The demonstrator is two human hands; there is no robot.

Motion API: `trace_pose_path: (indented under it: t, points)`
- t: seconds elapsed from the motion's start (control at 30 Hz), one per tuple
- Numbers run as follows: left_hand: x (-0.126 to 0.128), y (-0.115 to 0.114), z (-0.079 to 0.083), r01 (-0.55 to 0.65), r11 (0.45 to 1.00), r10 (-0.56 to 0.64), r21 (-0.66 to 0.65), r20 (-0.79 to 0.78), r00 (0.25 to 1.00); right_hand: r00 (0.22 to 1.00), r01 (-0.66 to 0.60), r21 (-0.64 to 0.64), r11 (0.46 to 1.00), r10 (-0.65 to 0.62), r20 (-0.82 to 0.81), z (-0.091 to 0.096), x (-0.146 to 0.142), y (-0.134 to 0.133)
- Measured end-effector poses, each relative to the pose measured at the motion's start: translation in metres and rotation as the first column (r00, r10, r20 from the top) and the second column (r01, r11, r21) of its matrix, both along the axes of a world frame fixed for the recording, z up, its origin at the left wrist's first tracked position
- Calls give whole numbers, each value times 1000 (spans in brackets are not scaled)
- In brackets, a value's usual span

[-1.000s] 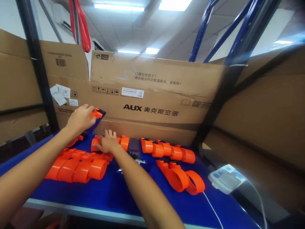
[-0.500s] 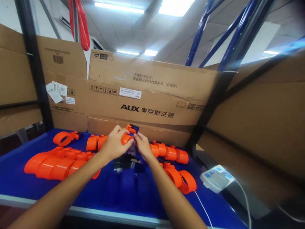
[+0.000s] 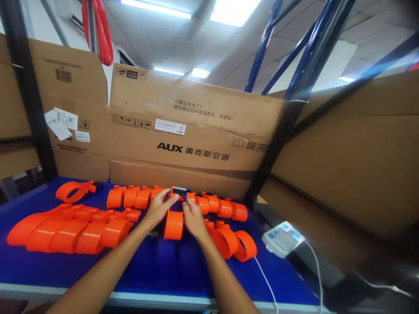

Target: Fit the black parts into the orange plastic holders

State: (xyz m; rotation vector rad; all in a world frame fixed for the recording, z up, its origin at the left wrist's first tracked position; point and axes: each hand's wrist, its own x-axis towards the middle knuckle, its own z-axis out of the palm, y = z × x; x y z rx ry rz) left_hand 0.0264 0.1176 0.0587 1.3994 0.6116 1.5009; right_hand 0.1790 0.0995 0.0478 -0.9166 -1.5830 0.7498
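Both hands share one grip on an orange plastic clamp piece (image 3: 173,222). The left hand (image 3: 159,208) pinches its upper end, where a small black part (image 3: 179,190) sits, and the right hand (image 3: 193,216) closes its fingers on the same end from the other side. The piece hangs between the two hands, with its round ring below the fingers, just above the blue table (image 3: 170,266). Behind the hands a row of orange clamps (image 3: 216,204) lies near the cardboard box (image 3: 196,135). A bigger group of orange pieces (image 3: 75,224) lies to the left, and a white device (image 3: 281,237) lies to the right.
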Motion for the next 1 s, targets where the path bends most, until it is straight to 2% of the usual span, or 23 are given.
trace_pose_path:
  t: [0.1, 0.23, 0.33, 0.43, 0.57, 0.7, 0.8, 0.87, 1.0]
  points:
    - [-5, -5, -2, -43, 999, 43, 16, 25, 999, 995, 80, -15, 997, -79, 56, -5, 1, -3]
    - [-6, -12, -4, -76, 997, 75, 21, 41, 996, 992, 77, -4, 997, -76, 101, -2, 3, -8]
    - [-5, -15, -3, -72, 997, 72, 5, 43, 997, 989, 77, 18, 997, -79, 122, 2, 3, -11]
    - [-4, -15, 0, -50, 998, 52, -22, 49, 997, 985, 130, 12, 991, -130, 112, 5, 2, -14]
    - [-4, -18, 5, -45, 996, 52, -80, 96, 994, 986, 161, -13, 987, -160, 55, 6, 0, -16]
    - [-4, -24, 5, 17, 976, 36, -219, 238, 971, 992, 128, -42, 991, -127, 24, 6, 1, -17]
    - [-4, -27, 4, 114, 940, 5, -322, 347, 938, 970, 192, -9, 981, -188, 156, 9, 8, -22]
    - [-6, -27, 4, 154, 922, -4, -355, 389, 921, 927, 233, 37, 972, -234, 292, 14, 15, -27]
    - [-11, -29, 8, 153, 913, 18, -379, 412, 911, 800, 188, 76, 979, -197, 566, 27, 31, -40]
